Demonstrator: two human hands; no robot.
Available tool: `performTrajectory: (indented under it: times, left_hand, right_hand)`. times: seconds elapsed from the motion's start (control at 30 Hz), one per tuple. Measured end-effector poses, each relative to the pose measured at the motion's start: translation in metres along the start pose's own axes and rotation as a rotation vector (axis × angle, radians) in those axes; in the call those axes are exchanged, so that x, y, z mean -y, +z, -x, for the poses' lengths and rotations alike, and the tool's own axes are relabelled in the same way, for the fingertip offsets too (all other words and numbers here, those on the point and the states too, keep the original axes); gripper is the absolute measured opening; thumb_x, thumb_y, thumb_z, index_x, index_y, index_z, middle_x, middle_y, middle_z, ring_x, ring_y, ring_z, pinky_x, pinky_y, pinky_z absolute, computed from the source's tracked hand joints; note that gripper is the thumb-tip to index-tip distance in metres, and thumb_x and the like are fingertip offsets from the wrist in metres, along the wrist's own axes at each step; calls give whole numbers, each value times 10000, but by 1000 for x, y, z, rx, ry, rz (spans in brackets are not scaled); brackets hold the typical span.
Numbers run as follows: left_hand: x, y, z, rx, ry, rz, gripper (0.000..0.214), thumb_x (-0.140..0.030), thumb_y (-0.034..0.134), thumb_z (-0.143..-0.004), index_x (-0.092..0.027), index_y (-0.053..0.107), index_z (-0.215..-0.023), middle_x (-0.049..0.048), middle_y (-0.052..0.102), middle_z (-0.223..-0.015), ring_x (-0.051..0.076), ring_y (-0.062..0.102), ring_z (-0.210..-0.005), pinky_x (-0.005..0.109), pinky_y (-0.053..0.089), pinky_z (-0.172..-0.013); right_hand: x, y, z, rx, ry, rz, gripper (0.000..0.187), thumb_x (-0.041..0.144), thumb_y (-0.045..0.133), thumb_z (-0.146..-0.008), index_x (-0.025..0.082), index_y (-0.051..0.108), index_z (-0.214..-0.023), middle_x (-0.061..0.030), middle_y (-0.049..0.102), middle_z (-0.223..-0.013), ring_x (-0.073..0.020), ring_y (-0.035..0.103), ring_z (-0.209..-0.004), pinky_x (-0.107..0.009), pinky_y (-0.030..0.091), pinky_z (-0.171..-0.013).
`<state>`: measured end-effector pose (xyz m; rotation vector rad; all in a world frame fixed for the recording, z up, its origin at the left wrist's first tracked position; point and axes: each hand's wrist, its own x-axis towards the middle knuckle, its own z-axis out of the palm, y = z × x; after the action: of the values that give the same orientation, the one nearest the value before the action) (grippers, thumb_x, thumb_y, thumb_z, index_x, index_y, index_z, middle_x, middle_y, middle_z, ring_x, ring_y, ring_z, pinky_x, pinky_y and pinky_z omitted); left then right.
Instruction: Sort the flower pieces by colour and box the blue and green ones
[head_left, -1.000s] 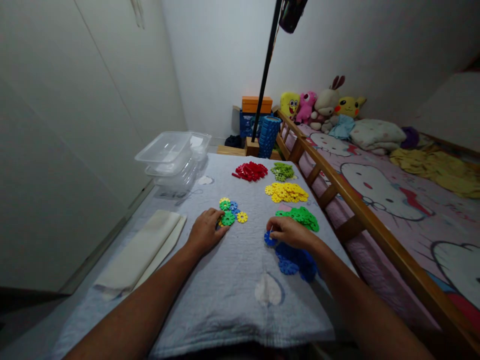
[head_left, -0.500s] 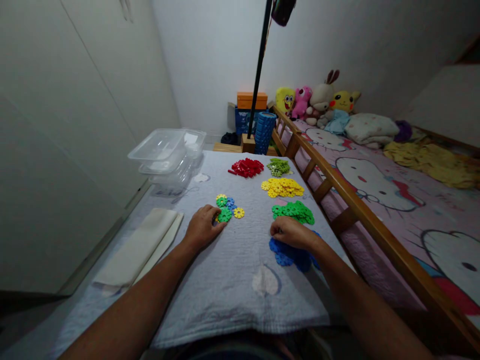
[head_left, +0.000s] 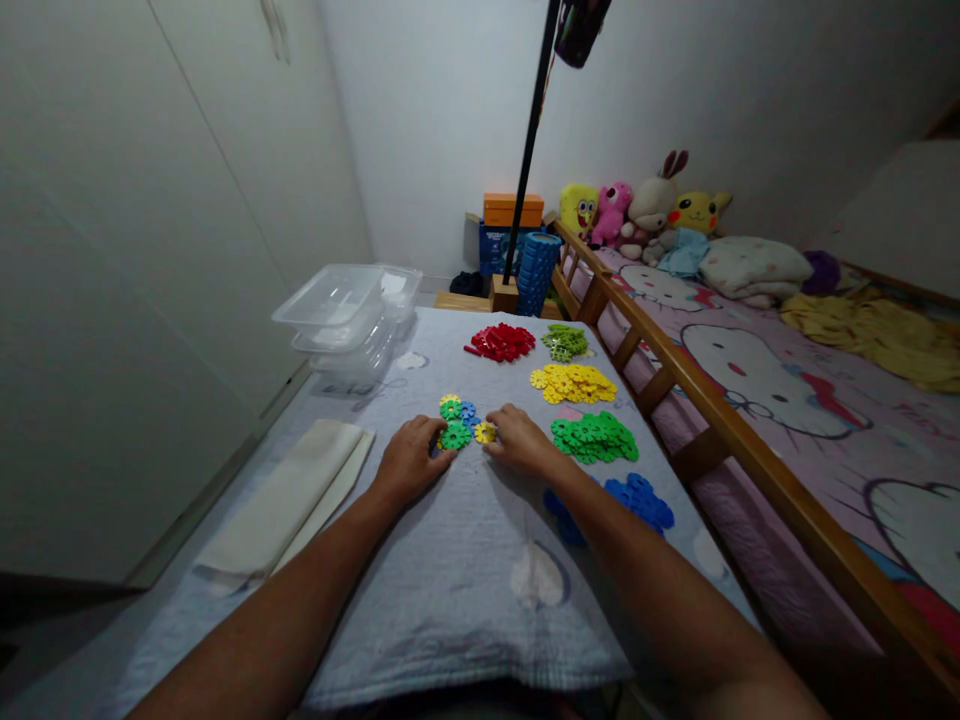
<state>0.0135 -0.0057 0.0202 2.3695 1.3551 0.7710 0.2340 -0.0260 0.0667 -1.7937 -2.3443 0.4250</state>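
A small mixed cluster of flower-shaped plastic discs [head_left: 457,420], green, blue and yellow, lies on the pale cloth [head_left: 465,560]. My left hand [head_left: 411,460] rests just left of the cluster, fingers curled against a green disc. My right hand [head_left: 519,440] has its fingertips pinched on a yellow disc [head_left: 484,432] at the cluster's right edge. Sorted heaps lie to the right: red [head_left: 501,341], light green [head_left: 565,342], yellow [head_left: 574,384], dark green [head_left: 596,437] and blue [head_left: 637,498], the blue one partly behind my right forearm.
Stacked clear plastic tubs [head_left: 352,320] stand at the back left. A folded cream cloth [head_left: 289,500] lies at the left. A wooden bed rail [head_left: 705,410] runs along the right side, with soft toys [head_left: 645,210] at the bed's head. A black pole [head_left: 529,150] rises behind.
My right hand left the blue heap and moved left to the mixed cluster, closing on the yellow disc. My left hand stayed put beside the cluster.
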Motion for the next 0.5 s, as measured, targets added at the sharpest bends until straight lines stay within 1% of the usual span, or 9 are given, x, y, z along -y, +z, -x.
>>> performTrajectory:
  times: [0.13, 0.3, 0.4, 0.5]
  left_hand:
    - [1, 0, 0, -16, -6, 17, 382, -314, 687, -792, -196, 626, -1150, 71, 665, -982, 245, 619, -929, 374, 501, -840]
    - [-1, -1, 0, 1, -8, 1, 335, -324, 674, -810, -191, 648, -1117, 84, 662, -1001, 254, 618, -943, 386, 498, -861]
    - [-2, -2, 0, 8, -8, 4, 295, -324, 658, -823, -207, 656, -1093, 78, 661, -1016, 254, 618, -961, 386, 496, -874]
    - [-2, -2, 0, 14, -16, 13, 288, -318, 648, -832, -206, 654, -1096, 83, 662, -1037, 254, 614, -973, 389, 494, -885]
  right_hand:
    - [5, 9, -13, -6, 41, 20, 362, 295, 672, -871, 127, 654, -1191, -145, 603, -1169, -241, 562, -1092, -322, 427, -942]
    - [1, 7, -10, -2, 41, 1, 323, 275, 679, -845, 143, 677, -1139, -118, 605, -1110, -220, 574, -1025, -300, 432, -897]
    - [-8, 0, -8, -12, 46, -15, 325, 290, 687, -840, 154, 687, -1136, -113, 604, -1098, -219, 583, -1007, -298, 437, -883]
    - [-29, -13, -12, -42, 62, 2, 341, 292, 715, -827, 178, 686, -1148, -102, 603, -1095, -216, 585, -1008, -299, 436, -892]
